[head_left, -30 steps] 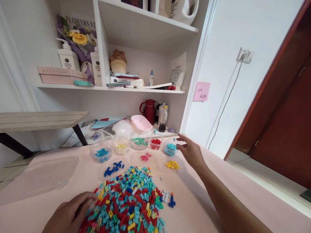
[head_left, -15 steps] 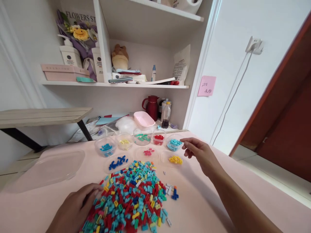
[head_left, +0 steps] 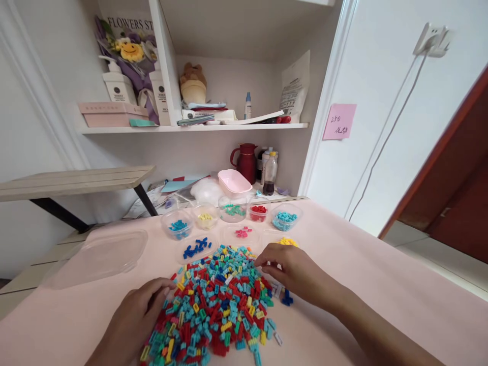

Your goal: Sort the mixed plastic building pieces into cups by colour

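- A heap of small toy bricks (head_left: 217, 305) lies on the pink surface (head_left: 335, 249), between the two hands.
- They should prove light, stiff, smooth and hard to break; a fingertip pinch across the long sides looks surest.
- Right hand (head_left: 293, 267), at the heap's right side: fingers loosely bent, thumb apart from them, no brick visible between.
- Left hand (head_left: 137, 315), at the left edge: fingers curled; whether they pinch anything, I cannot tell.
- Clear tubs (head_left: 299, 212) behind: blue, pale yellow, green, red, light blue bricks.
- Shallow trays (head_left: 230, 236) nearer: dark blue, pink, partly hidden yellow.
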Motion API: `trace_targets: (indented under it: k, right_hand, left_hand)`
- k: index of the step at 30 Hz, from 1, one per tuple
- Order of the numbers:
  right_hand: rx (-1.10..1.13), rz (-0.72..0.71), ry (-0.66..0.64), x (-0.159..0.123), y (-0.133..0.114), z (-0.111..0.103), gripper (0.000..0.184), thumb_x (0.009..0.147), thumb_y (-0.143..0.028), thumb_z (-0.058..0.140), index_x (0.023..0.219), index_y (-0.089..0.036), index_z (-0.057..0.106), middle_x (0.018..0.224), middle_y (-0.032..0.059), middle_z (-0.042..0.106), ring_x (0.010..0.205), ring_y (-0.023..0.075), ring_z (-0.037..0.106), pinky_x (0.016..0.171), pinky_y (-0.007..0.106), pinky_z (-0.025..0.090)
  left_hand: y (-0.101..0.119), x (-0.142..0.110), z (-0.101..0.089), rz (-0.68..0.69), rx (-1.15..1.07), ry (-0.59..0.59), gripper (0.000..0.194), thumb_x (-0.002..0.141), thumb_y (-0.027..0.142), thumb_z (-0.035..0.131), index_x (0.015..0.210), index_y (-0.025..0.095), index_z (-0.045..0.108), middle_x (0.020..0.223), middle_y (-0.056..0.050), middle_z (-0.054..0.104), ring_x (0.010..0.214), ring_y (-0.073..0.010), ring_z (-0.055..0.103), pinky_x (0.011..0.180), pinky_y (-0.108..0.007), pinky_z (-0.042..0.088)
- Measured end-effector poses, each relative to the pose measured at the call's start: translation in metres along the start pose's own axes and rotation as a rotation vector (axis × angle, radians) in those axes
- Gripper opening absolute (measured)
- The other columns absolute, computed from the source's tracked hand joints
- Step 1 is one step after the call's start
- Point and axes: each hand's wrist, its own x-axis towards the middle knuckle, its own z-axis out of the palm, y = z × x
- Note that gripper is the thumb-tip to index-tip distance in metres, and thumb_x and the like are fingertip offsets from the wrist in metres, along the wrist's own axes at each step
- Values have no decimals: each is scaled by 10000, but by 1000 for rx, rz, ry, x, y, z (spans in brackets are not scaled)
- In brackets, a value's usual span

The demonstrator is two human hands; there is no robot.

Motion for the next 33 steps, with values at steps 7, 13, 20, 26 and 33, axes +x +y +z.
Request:
trace_targets:
  k: [7, 13, 20, 26, 33]
  right_hand:
    - [-54, -5, -83, 3, 9, 9, 276, 802, -84, 479, 842, -250, 695, 889, 5, 679, 761, 131, 615, 706, 237, 435]
    - [-119, 58, -135, 3, 8, 8, 185, 740, -103, 538, 762, -238, 663, 810, -9, 656, 678, 118, 561, 619, 214, 374]
    - [-145, 96, -141, 2, 10, 3, 177, 721, -104, 531, 738, -235, 649, 776, -19, 671, 677, 121, 560, 591, 212, 344]
    - [-153, 121, -62, 2, 10, -2, 243, 769, -116, 512, 854, -263, 686, 855, -9, 700, 738, 140, 603, 641, 230, 391]
    - [-138, 23, -112, 4, 7, 9, 311, 780, -113, 486, 902, -299, 703, 893, -7, 696, 762, 146, 617, 656, 232, 398]
  left_hand:
    - [3, 0, -2, -6, 9, 16, 279, 841, 409, 440, 849, 297, 696, 860, 61, 754, 784, -154, 693, 647, -182, 498]
    - [0, 1, 0, 27, -13, 21, 279, 840, 418, 442, 839, 298, 695, 849, 60, 753, 781, -155, 692, 648, -179, 499]
    - [-5, 3, 1, 5, 11, -8, 282, 848, 429, 442, 884, 307, 693, 880, 62, 751, 809, -156, 691, 666, -182, 498]
    - [-5, 4, 2, 0, -6, 4, 271, 829, 433, 467, 878, 306, 702, 879, 54, 755, 808, -169, 696, 647, -188, 504]
    - [-5, 3, 1, -11, 40, -11, 285, 843, 430, 439, 892, 309, 692, 897, 62, 749, 819, -158, 690, 666, -184, 497]
